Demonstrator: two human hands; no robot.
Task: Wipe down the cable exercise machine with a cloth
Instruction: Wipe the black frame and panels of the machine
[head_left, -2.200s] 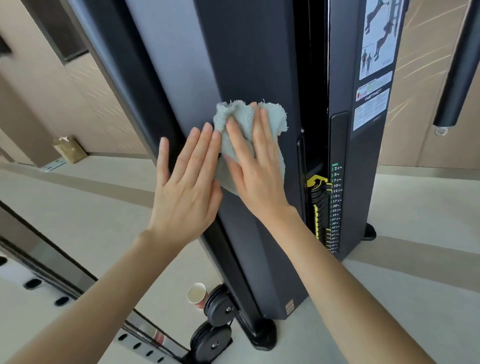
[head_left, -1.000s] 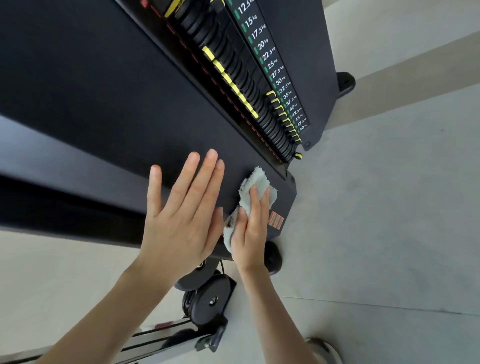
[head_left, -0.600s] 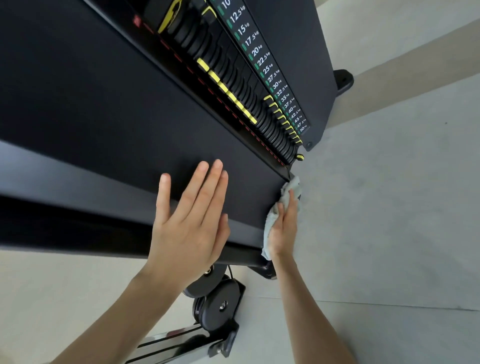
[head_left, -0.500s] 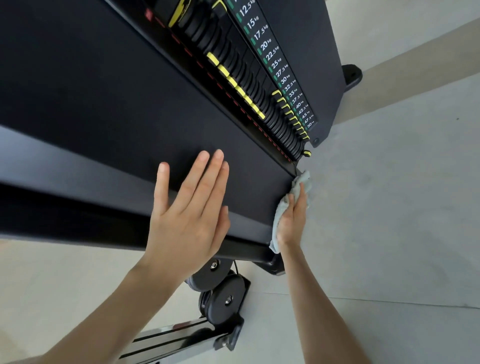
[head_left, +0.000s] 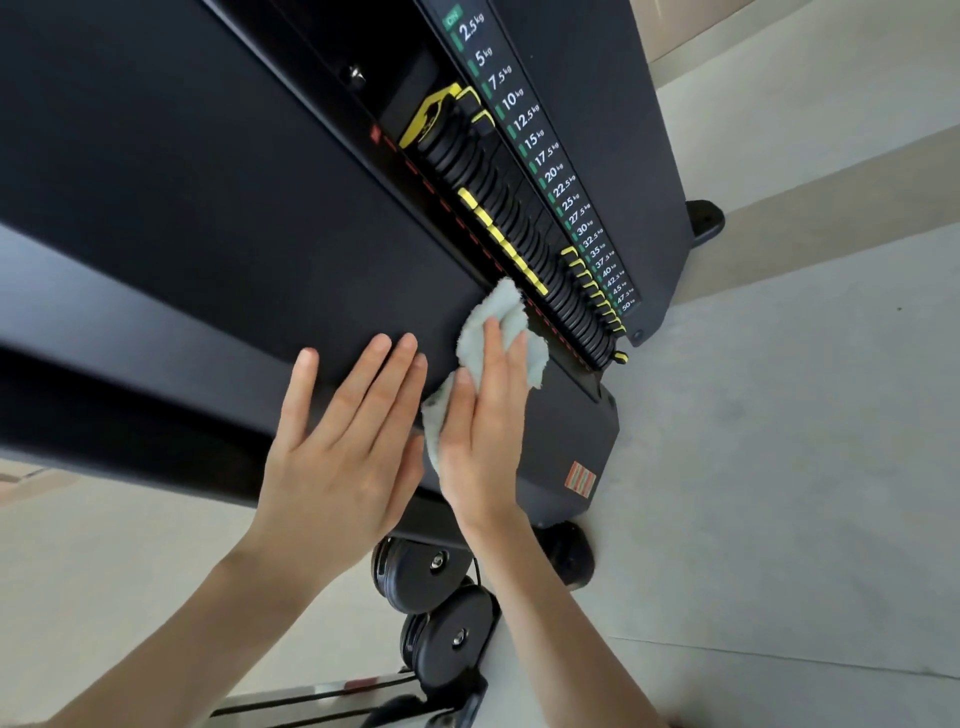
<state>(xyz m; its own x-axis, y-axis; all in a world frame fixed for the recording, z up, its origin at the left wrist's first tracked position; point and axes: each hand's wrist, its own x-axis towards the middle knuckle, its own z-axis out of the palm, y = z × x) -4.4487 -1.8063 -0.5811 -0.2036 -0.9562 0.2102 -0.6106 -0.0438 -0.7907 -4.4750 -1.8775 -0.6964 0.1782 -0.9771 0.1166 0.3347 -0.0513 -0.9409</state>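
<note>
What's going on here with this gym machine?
A person is wiping the cable machine along its black side panel. The right hand presses a pale green cloth flat against the panel, low down beside the weight stack. The left hand rests flat on the panel next to it, fingers straight.

Your left hand (head_left: 337, 467) lies flat on the machine's side panel (head_left: 208, 182), just left of your right hand (head_left: 483, 441), which presses the cloth (head_left: 497, 312) at the panel's right edge beside the weight stack (head_left: 524, 234). Pulleys (head_left: 421, 571) sit below.
</note>
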